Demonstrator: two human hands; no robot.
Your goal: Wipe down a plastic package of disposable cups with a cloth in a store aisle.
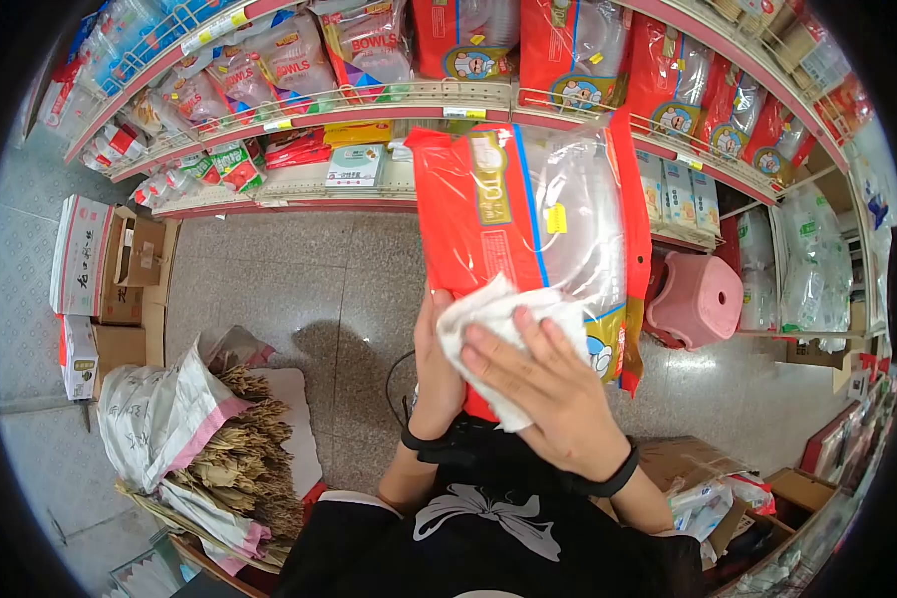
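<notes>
"Black shirt with a white bow print nearest; where's the red-and-clear plastic package?"

"Beyond it, long axis pointing away. The bare right hand spreads over a white cloth at its near end; the bare left hand meets the left edge, grip hidden."

Pink stool beside the shelving.
</notes>
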